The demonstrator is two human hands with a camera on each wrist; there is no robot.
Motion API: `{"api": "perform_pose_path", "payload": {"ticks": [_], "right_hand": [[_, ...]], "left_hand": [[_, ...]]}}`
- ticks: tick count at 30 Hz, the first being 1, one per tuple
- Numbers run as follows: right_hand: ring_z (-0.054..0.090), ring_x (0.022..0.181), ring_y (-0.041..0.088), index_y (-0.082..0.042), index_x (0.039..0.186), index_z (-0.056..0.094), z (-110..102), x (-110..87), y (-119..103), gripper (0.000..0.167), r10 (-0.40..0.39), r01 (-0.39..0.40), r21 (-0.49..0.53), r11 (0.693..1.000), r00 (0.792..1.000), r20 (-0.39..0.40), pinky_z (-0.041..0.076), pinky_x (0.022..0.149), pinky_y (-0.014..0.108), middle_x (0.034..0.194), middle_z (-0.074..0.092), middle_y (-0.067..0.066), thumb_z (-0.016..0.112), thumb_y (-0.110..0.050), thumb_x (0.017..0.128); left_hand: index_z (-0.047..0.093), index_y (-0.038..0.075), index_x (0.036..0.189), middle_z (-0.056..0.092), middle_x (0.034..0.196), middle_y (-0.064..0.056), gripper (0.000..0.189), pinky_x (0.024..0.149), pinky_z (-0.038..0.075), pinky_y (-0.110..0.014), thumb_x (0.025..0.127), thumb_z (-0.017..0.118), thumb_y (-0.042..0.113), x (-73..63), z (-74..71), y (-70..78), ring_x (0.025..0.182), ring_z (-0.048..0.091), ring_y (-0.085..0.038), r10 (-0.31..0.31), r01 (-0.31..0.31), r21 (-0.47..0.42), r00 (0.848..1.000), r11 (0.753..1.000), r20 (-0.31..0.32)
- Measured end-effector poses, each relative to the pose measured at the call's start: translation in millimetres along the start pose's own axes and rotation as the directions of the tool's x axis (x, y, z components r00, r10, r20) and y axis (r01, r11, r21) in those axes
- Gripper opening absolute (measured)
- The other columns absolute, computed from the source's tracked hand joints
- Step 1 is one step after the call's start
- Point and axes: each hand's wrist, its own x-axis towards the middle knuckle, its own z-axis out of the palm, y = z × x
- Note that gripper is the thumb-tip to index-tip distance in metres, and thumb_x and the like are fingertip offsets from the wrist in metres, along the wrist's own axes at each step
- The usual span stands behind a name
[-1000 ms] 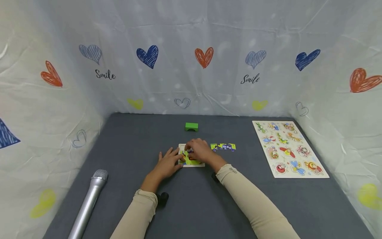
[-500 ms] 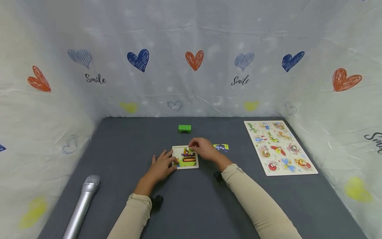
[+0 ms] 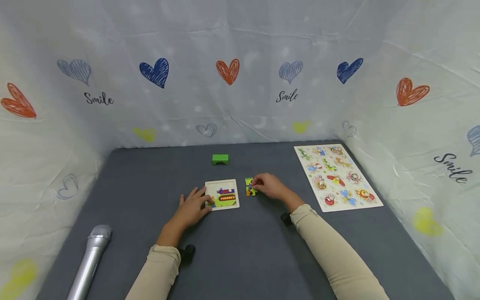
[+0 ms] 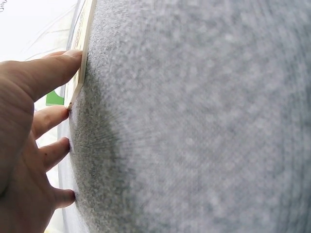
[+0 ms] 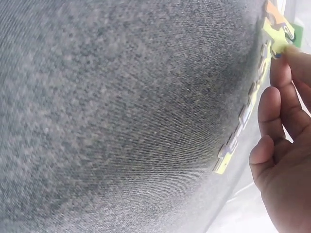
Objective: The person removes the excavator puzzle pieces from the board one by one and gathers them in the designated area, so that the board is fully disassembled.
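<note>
A small pale-rimmed puzzle board (image 3: 221, 182) lies on the dark table in the head view, colourful pieces filling its lower part and its upper part bare. My left hand (image 3: 190, 209) rests at the board's left side, thumb (image 4: 65, 68) on the rim and fingers spread along its edge and the table. Just right of the board, my right hand (image 3: 271, 186) pinches a yellow-green and orange puzzle piece (image 3: 249, 187) between thumb and fingertips. Below that piece in the right wrist view, a row of puzzle pieces (image 5: 238, 128) lies on the cloth; in the head view my hand hides it.
Behind the board stands a green arch block (image 3: 220, 159). A larger puzzle board (image 3: 339, 177) with insect pictures lies at the right. A silver microphone (image 3: 90, 258) lies at the left front. A white curtain (image 3: 255, 41) printed with hearts closes off the back and sides.
My right hand has lifted a puzzle piece out of the board and carried it right, off the board. The left hand keeps its place on the rim. The head view has swung right.
</note>
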Motion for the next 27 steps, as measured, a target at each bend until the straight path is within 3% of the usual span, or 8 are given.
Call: {"api": "perform_pose_path", "payload": {"ticks": [14,20,27], "right_hand": [[0.062,0.082,0.013,-0.009,0.102,0.069,6.0,1.7,3.6,0.012,0.017,-0.019,-0.058,0.998,1.0,-0.023,0.049,0.074,0.033,0.097,0.069,0.002,0.062,-0.016,0.096],[0.057,0.072,0.012,-0.01,0.099,0.07,18.8,11.5,-17.6,0.01,-0.041,0.038,-0.097,0.995,0.999,-0.025,0.048,0.07,0.033,0.089,0.068,0.001,0.063,-0.016,0.095],[0.062,0.091,0.019,-0.012,0.11,0.072,44.1,27.4,-44.5,0.019,-0.171,0.166,-0.206,0.964,0.985,-0.006,0.046,0.087,0.044,0.099,0.07,0.003,0.064,-0.018,0.095]], "left_hand": [[0.068,0.024,0.102,0.034,0.155,-0.014,0.011,0.104,0.011,-0.078,0.092,0.068,0.027,-2.2,-0.1,0.4,0.144,0.024,-0.044,0.007,-0.007,0.004,1.0,1.0,-0.014],[0.068,0.024,0.102,0.034,0.156,-0.013,0.01,0.105,0.011,-0.077,0.093,0.067,0.027,-4.1,-1.3,2.6,0.144,0.023,-0.042,0.002,-0.002,0.0,1.0,1.0,-0.013],[0.067,0.025,0.101,0.035,0.155,-0.013,0.009,0.105,0.011,-0.077,0.092,0.067,0.028,-4.5,-1.7,3.9,0.144,0.024,-0.043,-0.003,0.003,-0.007,1.0,1.0,-0.01]]}}
